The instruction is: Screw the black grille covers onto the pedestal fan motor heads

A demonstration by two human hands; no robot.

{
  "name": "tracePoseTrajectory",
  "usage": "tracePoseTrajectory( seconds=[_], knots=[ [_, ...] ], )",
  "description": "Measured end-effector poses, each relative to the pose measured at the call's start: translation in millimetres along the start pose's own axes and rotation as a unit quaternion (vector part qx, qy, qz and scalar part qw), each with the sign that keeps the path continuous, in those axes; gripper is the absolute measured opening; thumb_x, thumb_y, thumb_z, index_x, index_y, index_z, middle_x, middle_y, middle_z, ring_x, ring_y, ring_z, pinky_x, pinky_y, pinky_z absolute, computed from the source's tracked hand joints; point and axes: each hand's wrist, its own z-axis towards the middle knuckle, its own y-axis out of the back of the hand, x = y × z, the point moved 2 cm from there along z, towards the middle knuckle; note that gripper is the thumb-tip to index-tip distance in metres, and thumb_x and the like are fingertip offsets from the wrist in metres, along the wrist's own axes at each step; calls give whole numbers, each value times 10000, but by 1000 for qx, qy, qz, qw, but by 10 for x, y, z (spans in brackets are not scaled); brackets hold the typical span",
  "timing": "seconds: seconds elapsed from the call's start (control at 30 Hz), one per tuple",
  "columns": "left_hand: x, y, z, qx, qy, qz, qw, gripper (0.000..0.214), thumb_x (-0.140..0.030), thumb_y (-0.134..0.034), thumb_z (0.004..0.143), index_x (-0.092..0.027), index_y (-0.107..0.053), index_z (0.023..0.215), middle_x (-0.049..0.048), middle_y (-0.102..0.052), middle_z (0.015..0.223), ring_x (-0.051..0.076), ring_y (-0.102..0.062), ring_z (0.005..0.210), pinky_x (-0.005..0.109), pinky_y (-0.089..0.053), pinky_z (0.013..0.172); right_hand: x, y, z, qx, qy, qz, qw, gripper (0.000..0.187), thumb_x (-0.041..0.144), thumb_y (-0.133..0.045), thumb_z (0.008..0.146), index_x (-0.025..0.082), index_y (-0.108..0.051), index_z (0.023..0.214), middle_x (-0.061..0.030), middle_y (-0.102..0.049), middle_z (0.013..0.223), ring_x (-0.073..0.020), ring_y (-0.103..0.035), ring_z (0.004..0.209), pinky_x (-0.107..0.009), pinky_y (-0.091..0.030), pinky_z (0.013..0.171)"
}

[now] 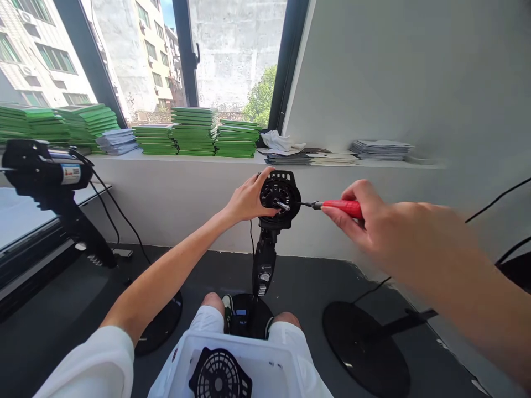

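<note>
A black fan motor head point(292, 190) with a bare metal shaft stands upright on its black stand point(264, 265) in front of me. My left hand point(251, 196) is closed around the left side of this motor head, thumb near the shaft and fingers at its top edge. In my right hand point(359, 213) is a red-handled screwdriver point(342, 208), held level. Its tip reaches the right side of the motor head; whether it sits in a screw is too small to tell. On my lap, a white plastic tray point(286, 354) holds a round black fan grille cover point(219, 378) and a few tiny parts.
Another fan stand with its motor point(50, 171) is on the left, its cables hanging. A round black base point(365, 348) lies on the floor at right. Green booklets point(193, 132), grey paper stacks point(379, 149) and a white cloth point(282, 142) line the windowsill.
</note>
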Motion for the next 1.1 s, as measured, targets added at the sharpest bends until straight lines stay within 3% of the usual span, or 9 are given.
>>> tracePoseTrajectory(
  seconds=[0.1, 0.23, 0.43, 0.63, 0.73, 0.83, 0.9, 0.97, 1.1],
  knots=[
    [13, -3, -2, 0, -5, 3, 1000, 1024, -339, -817, 723, -284, -269, 1586, 132, -515, 1532, 361, -536, 1378, 508, -470, 1108, -8, 18, -2, -15, -15, -23, 999, 786, 720, 6, 1017, 211, -523, 736, 44, -273, 429, -89, -175, 406, -257, -169, 494],
    [26, 0, -2, -5, -8, -1, 1000, 1043, -333, -813, 732, -292, -238, 1602, 136, -520, 1529, 361, -539, 1375, 511, -481, 1093, 9, -23, -12, 16, 48, 67, 996, 807, 756, 0, 986, 199, -583, 1017, 41, -402, 460, -111, -304, 358, -251, -184, 452],
    [3, -14, -16, -7, 5, 2, 1000, 1013, -341, -813, 733, -277, -275, 1589, 141, -528, 1519, 377, -546, 1369, 527, -492, 1085, 87, -28, -100, -44, -29, -29, 998, 610, 657, -235, 1043, 189, -613, 942, 58, -232, 435, -117, -203, 384, -287, -128, 475],
    [79, -14, -93, -22, -18, -26, 999, 1041, -351, -813, 789, -300, -191, 1622, 113, -410, 1634, 357, -446, 1478, 513, -441, 1171, 118, 4, -228, -50, -80, 35, 995, 610, 726, -319, 1017, 198, -623, 1022, 41, -370, 475, -139, -383, 406, -277, -215, 470],
    [109, -98, -490, -93, -20, -55, 994, 1048, -457, -774, 858, -313, -97, 1644, 120, -315, 1687, 350, -363, 1537, 513, -418, 1202, 73, 44, -568, -86, -168, 144, 971, 485, 702, -497, 979, 238, -612, 1061, 15, -608, 639, -149, -603, 539, -276, -398, 533],
    [23, -324, -1355, -186, 1, -67, 980, 782, -445, -632, 972, -302, -212, 1616, 141, -445, 1597, 314, -437, 1487, 542, -415, 1202, 47, -46, -1140, -120, -293, 294, 902, 380, 599, -728, 873, 265, -605, 1006, -28, -730, 877, -171, -711, 654, -293, -507, 563],
    [-106, -593, -2055, -109, -22, -85, 990, 433, -319, -515, 1033, -307, -487, 1464, 100, -680, 1302, 258, -635, 1254, 469, -536, 1072, 87, -234, -1584, -101, -369, 414, 826, 393, 537, -816, 795, 272, -590, 975, -46, -743, 877, -204, -717, 627, -320, -531, 532],
    [-248, -944, -2707, 130, -47, -88, 986, 306, -255, -489, 1035, -276, -652, 1293, 78, -751, 1132, 222, -715, 1061, 382, -587, 961, 191, -494, -2027, -11, -443, 473, 762, 383, 520, -833, 772, 269, -607, 951, -20, -697, 667, -217, -666, 525, -329, -510, 474],
    [-416, -1531, -3520, 407, -41, 44, 912, 427, -151, -448, 1009, -148, -591, 1412, 148, -600, 1500, 266, -663, 1266, 381, -565, 1032, 514, -933, -2750, 124, -489, 498, 705, 409, 597, -755, 796, 244, -614, 947, -4, -664, 566, -194, -605, 468, -310, -482, 460]
  ],
)
